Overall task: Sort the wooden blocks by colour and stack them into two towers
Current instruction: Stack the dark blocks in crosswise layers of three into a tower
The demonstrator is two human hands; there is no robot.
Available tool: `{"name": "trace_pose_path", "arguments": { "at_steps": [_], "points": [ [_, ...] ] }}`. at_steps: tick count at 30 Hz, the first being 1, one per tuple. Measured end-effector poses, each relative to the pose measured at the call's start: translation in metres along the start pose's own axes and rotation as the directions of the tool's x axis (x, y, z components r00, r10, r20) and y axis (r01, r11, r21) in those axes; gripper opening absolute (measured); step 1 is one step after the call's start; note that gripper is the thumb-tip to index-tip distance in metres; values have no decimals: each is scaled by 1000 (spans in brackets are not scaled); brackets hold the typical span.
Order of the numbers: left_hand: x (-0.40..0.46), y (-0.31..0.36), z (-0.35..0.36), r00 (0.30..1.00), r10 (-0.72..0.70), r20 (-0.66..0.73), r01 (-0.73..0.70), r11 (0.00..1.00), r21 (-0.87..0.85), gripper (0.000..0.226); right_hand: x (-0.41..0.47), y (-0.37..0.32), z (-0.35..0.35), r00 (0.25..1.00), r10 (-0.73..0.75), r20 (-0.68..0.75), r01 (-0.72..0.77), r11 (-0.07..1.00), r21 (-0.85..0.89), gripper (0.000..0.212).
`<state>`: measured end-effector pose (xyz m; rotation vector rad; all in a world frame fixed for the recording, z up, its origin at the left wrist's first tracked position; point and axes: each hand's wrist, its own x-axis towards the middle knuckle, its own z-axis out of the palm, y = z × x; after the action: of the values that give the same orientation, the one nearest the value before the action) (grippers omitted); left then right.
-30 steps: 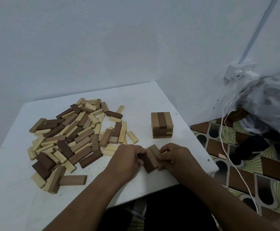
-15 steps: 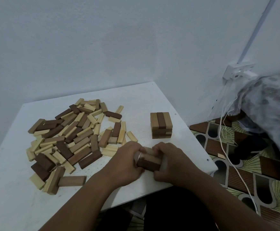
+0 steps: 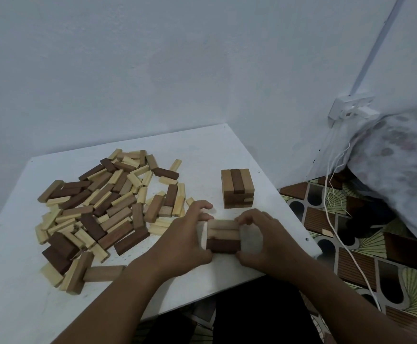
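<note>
Task standing early: one short brown tower (image 3: pixel 238 188) is standing on the white table (image 3: pixel 217 150), left hand (image 3: pixel 186 240) and right hand (image 3: pixel 264 240) are squeezing a three-block row (image 3: pixel 223 235) together near the table's front edge, and the mixed pile (image 3: pixel 103 207) is lying unsorted.

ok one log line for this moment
both hands grip three-block row | short tower behind | loose pile left
</note>
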<state>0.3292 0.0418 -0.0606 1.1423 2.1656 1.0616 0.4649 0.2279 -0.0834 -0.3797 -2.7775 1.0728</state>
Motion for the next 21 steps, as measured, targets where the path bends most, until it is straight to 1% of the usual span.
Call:
{"name": "trace_pose_path", "arguments": {
  "at_steps": [3, 5, 7, 9, 11, 16, 21],
  "points": [
    [6, 6, -5, 994, 0, -112, -17, 988, -151, 79, -2, -5, -12, 983, -76, -169, 92, 992, 88, 63],
    [11, 13, -9, 987, -15, -160, -25, 969, -247, 79, 2, -8, -21, 957, -130, -259, 155, 985, 77, 64],
    [19, 21, -13, 977, -27, -211, -33, 960, -279, 80, 9, -10, -29, 930, -182, -319, 202, 979, 32, 63],
    [28, 29, -17, 969, -32, -244, -37, 960, -276, 80, 18, -11, -38, 920, -208, -332, 219, 976, -4, 62],
    [37, 35, -20, 966, -31, -257, -40, 964, -265, 79, 27, -11, -47, 925, -194, -328, 211, 977, 16, 61],
    [63, 41, -22, 969, -29, -246, -23, 979, -204, 76, 49, -3, -60, 938, -160, -307, 177, 984, 29, 62],
    [85, 35, -17, 973, -12, -228, -32, 982, -189, 70, 66, 13, -60, 949, -129, -288, 155, 985, 71, 64]
  ]
}}
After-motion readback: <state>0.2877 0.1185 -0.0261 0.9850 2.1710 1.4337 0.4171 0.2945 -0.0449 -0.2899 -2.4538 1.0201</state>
